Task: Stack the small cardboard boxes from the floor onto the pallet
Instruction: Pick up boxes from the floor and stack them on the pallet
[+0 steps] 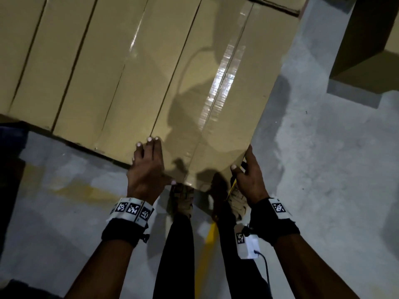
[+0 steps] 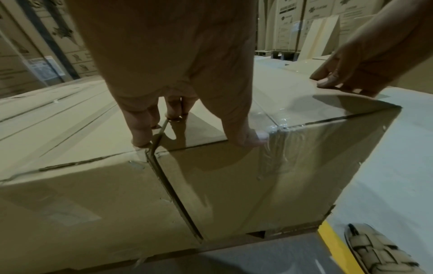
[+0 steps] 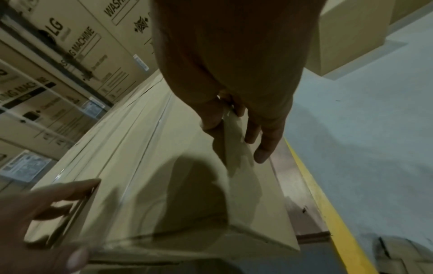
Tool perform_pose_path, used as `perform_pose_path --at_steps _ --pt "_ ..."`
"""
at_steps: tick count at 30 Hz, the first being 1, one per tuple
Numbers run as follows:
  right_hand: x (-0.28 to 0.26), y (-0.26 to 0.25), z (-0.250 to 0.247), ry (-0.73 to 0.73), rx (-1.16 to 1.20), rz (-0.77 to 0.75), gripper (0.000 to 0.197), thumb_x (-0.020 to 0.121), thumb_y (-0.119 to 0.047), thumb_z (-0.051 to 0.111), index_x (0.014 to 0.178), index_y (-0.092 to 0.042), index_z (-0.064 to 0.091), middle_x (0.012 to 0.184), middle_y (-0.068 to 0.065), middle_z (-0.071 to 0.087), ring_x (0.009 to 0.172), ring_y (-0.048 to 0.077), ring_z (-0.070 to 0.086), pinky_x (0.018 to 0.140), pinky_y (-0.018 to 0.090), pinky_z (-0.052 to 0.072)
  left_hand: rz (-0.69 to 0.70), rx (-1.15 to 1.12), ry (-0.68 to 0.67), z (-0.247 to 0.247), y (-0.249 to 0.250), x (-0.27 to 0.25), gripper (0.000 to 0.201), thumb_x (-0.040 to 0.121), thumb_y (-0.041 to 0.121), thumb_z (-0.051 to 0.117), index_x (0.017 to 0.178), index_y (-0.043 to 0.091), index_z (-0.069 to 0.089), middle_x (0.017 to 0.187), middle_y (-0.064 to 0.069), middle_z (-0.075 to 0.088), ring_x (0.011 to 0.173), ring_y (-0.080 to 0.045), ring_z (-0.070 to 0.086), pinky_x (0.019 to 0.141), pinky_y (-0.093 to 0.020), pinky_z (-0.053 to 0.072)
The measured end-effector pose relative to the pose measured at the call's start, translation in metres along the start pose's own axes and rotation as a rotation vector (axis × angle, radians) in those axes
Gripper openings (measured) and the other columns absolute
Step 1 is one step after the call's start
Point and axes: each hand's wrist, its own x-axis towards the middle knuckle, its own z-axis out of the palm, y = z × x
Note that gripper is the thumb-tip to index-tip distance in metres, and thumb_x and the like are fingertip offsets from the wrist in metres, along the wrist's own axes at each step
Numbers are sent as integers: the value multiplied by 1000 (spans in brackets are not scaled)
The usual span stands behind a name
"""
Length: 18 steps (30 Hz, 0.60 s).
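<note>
A long cardboard box point(image 1: 216, 93) with a taped middle seam lies at the right end of a row of similar boxes point(image 1: 86, 72). The row rests on a brown wooden pallet point(image 3: 295, 194). My left hand point(image 1: 155, 162) rests on the box's near left corner. Its fingers point(image 2: 140, 137) lie straight on top along the gap to the neighbouring box, and the thumb touches the near edge. My right hand point(image 1: 244, 160) is at the near right corner, with the thumb on top and straight fingers point(image 3: 260, 148) down the right side face.
Grey concrete floor point(image 1: 323, 169) spreads to the right, and a yellow line point(image 3: 332, 213) runs beside the pallet. My sandalled feet point(image 1: 183, 201) stand just under the box's near end. Another carton point(image 1: 367, 50) is at the upper right. Tall washing-machine cartons point(image 3: 82, 46) stand behind the row.
</note>
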Motion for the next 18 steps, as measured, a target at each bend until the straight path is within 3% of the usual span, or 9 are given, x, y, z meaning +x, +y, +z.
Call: perform_pose_path --at_steps 1,4,7,9,12,18 --pt "-2 -2 1 13 -15 4 75 95 -4 59 160 -21 27 161 0 36 142 21 42 118 47 38 9 0 10 0 -1 0 136 66 51 90 162 10 3 169 -13 12 154 -41 11 118 -53 30" --pt "-7 -12 2 55 -107 -30 82 86 -23 60 160 -16 26 156 10 40 141 30 43 116 52 39 56 32 4 -4 0 -4 135 66 58 87 161 5 7 167 -19 14 152 -46 15 118 -55 29" --pt "-23 -41 3 86 -167 -63 87 85 -21 65 159 -5 22 155 19 38 143 36 40 117 52 35 146 -60 17 -13 1 -13 118 65 50 91 153 -3 33 154 -30 36 141 -53 34 111 -63 37" --pt "-41 -65 2 122 -172 -109 85 89 -21 63 158 0 18 160 21 30 147 37 33 120 51 32 184 -170 57 -31 5 -24 105 65 44 93 147 -1 44 148 -29 44 136 -50 41 105 -64 43" --pt "-82 -106 -1 170 -152 -176 81 91 -28 57 159 -6 19 162 15 27 148 33 33 118 52 34 248 -275 115 -76 20 -57 96 75 49 84 151 7 43 156 -22 39 144 -41 36 110 -56 41" --pt "-202 -225 -28 297 -126 -289 78 96 -30 64 160 -15 22 155 -14 26 142 19 39 111 55 41 441 -567 163 -206 38 -173 87 89 51 69 159 20 29 167 -4 24 153 -24 22 119 -53 31"
